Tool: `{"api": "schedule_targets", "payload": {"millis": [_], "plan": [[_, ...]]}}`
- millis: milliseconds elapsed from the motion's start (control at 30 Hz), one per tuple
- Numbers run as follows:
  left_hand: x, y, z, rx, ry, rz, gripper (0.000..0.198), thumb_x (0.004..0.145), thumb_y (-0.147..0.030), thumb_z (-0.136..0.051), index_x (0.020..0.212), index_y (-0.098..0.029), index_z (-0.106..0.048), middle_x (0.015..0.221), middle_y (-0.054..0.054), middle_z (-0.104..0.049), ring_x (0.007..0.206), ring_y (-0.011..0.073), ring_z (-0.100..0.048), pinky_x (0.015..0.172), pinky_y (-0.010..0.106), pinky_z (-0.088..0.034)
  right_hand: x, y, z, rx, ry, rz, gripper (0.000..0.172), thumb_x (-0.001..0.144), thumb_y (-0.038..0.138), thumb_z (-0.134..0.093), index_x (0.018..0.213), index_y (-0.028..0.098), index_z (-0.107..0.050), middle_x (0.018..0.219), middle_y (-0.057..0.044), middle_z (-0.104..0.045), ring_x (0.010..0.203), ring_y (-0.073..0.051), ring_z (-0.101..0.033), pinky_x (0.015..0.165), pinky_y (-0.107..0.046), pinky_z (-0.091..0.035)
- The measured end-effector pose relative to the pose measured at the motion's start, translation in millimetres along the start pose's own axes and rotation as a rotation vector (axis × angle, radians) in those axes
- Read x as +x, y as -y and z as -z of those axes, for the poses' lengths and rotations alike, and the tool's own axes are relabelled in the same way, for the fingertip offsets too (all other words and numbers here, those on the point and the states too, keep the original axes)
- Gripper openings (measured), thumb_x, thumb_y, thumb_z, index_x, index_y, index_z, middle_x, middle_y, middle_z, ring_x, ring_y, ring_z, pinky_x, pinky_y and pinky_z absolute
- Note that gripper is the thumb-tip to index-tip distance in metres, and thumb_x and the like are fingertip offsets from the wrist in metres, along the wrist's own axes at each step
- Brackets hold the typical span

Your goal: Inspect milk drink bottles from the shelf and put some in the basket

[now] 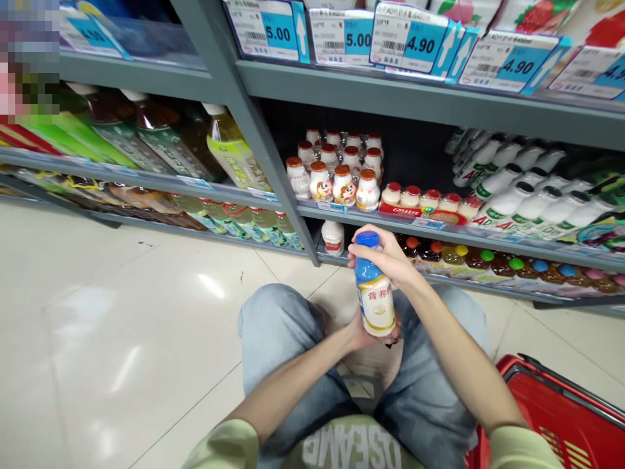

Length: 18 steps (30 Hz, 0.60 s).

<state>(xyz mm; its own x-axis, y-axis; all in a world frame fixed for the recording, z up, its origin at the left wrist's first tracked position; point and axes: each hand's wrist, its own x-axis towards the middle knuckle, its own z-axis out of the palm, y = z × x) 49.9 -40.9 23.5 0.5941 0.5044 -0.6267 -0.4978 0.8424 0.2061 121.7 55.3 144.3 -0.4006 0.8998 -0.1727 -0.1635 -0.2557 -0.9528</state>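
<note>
A white bottle [377, 303] with a blue cap and blue neck is between my two hands, over my knees and tilted a little. My right hand [388, 254] wraps around its upper part, just below the cap. At the bottle's base, my left hand [361, 333] holds it from below, with most of the fingers hidden behind it. Close beyond the hands, a single white bottle [333, 237] stands on the lowest shelf.
Small orange-capped bottles [343, 185], a red-banded pack [424, 205] and black-capped white bottles [517, 195] fill the middle shelf. Price tags [410, 39] line the shelf above. A red shopping basket [551, 410] stands on the floor at my right. Drink bottles [234, 153] occupy the left rack.
</note>
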Motion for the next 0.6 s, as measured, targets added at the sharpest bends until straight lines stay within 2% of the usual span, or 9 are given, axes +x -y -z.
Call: {"api": "schedule_targets", "payload": {"millis": [133,300,400,500,600], "plan": [[4.1,13.0,6.9,0.006,0.001,-0.085,0.078,0.104,-0.037,-0.007,0.075,-0.003,-0.070,0.069,0.021,-0.065,0.061,0.0257,-0.061,0.058,0.032,-0.035,-0.9,-17.2,3.2,-0.005,-0.135,-0.039,0.045,0.061,0.045,-0.091,0.085,0.020,-0.062,0.067,0.000,-0.067,0.058,-0.019,-0.066,0.054,-0.029,-0.053],[8.0,4.3,16.5,0.002,-0.071,-0.256,0.060,0.103,-0.039,-0.022,0.100,-0.007,-0.072,0.079,0.016,-0.069,0.074,0.0271,-0.065,0.065,0.032,-0.042,-6.0,-25.8,27.9,0.083,-0.369,-0.025,0.050,0.061,0.045,-0.092,0.091,0.020,-0.061,0.073,-0.001,-0.069,0.064,-0.019,-0.069,0.060,-0.031,-0.057],[8.9,4.6,28.2,0.071,-0.114,-0.222,0.056,0.103,-0.041,-0.027,0.106,-0.006,-0.071,0.078,0.016,-0.070,0.073,0.0279,-0.065,0.062,0.032,-0.042,-10.8,-34.4,40.7,0.137,-0.433,-0.060,0.052,0.058,0.045,-0.094,0.089,0.020,-0.060,0.076,-0.001,-0.070,0.068,-0.020,-0.070,0.063,-0.032,-0.058],[9.7,16.0,41.1,0.101,-0.131,-0.166,0.050,0.102,-0.046,-0.037,0.101,-0.010,-0.072,0.075,0.014,-0.069,0.065,0.0245,-0.062,0.057,0.029,-0.040,-14.3,-50.5,47.3,0.186,-0.429,-0.152,0.053,0.053,0.040,-0.096,0.086,0.019,-0.060,0.075,-0.001,-0.069,0.065,-0.019,-0.069,0.063,-0.032,-0.058],[9.4,28.3,47.6,0.111,-0.121,-0.109,0.049,0.102,-0.046,-0.037,0.094,-0.011,-0.071,0.072,0.015,-0.068,0.062,0.0219,-0.060,0.054,0.026,-0.037,-17.5,-67.1,50.9,0.236,-0.441,-0.208,0.055,0.051,0.036,-0.097,0.086,0.020,-0.058,0.072,0.000,-0.069,0.062,-0.018,-0.067,0.062,-0.031,-0.057]]}}
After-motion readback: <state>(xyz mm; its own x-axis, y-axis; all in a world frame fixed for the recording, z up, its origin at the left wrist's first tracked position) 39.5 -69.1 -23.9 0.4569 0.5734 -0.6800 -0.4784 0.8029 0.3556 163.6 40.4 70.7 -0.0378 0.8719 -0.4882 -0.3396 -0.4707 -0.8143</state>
